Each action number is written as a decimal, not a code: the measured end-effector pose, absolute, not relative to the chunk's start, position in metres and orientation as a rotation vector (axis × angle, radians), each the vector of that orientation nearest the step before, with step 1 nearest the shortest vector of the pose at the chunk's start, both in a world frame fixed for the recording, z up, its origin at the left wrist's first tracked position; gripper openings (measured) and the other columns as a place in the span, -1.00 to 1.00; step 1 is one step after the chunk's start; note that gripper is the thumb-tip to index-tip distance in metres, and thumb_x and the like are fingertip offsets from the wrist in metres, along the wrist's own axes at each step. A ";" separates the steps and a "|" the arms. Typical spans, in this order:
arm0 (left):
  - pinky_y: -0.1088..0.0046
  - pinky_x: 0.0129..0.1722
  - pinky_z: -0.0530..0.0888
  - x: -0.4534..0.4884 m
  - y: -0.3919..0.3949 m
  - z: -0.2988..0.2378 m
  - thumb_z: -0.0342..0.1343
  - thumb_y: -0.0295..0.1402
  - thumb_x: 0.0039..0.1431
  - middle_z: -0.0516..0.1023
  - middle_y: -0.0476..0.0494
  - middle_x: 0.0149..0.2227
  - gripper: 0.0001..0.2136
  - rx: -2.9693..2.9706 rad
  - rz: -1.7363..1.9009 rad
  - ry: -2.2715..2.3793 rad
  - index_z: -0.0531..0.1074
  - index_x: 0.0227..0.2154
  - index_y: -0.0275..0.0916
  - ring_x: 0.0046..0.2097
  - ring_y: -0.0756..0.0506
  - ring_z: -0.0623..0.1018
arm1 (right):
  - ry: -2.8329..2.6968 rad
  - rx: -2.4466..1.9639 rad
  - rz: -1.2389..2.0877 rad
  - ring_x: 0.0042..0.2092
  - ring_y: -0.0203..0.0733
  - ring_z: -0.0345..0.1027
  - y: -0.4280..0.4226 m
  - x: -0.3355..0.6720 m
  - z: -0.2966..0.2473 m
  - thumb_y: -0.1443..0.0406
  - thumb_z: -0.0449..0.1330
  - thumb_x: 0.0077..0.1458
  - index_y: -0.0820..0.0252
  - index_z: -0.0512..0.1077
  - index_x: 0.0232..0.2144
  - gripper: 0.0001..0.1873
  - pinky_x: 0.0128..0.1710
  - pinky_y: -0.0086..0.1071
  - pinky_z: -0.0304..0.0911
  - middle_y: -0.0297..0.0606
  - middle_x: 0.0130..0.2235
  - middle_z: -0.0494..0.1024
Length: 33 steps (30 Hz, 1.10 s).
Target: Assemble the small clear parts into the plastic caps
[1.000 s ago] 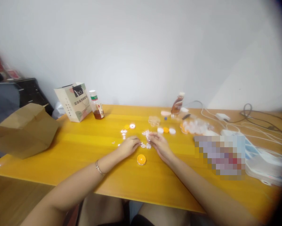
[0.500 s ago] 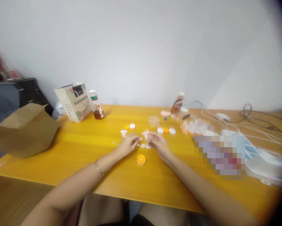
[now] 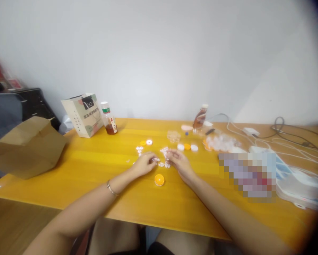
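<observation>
My left hand (image 3: 144, 164) is just above the table, its thumb and fingertips closed on a small white patterned piece (image 3: 155, 159). To the right, my right hand (image 3: 179, 161) has its fingers bent inward over small white cut-out pieces (image 3: 161, 164); its fingertips meet at a white piece whose kind is too small to make out. An orange round cap-like disc (image 3: 159, 180) lies in front of both hands. Several small white pieces (image 3: 139, 151) are partly hidden behind my left hand.
Behind the hands lie white and orange discs (image 3: 187, 146) and a clear flower-shaped tray (image 3: 173, 136). A paper bag (image 3: 86, 118) and bottle (image 3: 110, 122) stand at left, another bottle (image 3: 200, 118) at right. Clear plastic bits (image 3: 222, 142) and cables (image 3: 288, 132) spread rightward.
The white piece at my left fingertips has turned and shows more of its patterned face, slightly lower than before. My right hand stays nearly still.
</observation>
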<state>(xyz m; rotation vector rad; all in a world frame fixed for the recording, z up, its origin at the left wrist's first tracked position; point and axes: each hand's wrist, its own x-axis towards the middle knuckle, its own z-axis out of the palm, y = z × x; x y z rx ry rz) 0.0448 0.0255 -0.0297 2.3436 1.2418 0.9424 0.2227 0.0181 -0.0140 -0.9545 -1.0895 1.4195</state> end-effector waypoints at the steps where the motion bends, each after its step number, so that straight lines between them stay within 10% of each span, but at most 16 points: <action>1: 0.53 -0.42 0.27 0.045 0.026 -0.030 -0.05 -0.43 0.01 0.38 -0.05 -0.47 -0.87 2.321 0.951 1.234 0.40 -0.42 -0.27 -0.44 0.01 0.34 | -1.086 -0.952 1.423 -0.46 -0.39 0.28 0.019 0.223 -0.014 0.20 0.31 -0.32 0.15 0.39 -0.42 -0.68 -0.42 -0.47 0.17 -0.40 -0.47 0.47; 33: 0.43 -0.20 0.29 0.047 0.016 -0.020 -0.02 -0.29 0.08 0.40 -0.12 -0.30 -0.78 2.637 0.809 1.081 0.43 -0.23 -0.17 -0.23 -0.06 0.38 | -1.100 -0.954 1.414 -0.45 -0.37 0.27 0.021 0.223 -0.017 0.22 0.30 -0.30 0.18 0.37 -0.40 -0.68 -0.38 -0.45 0.17 -0.38 -0.48 0.45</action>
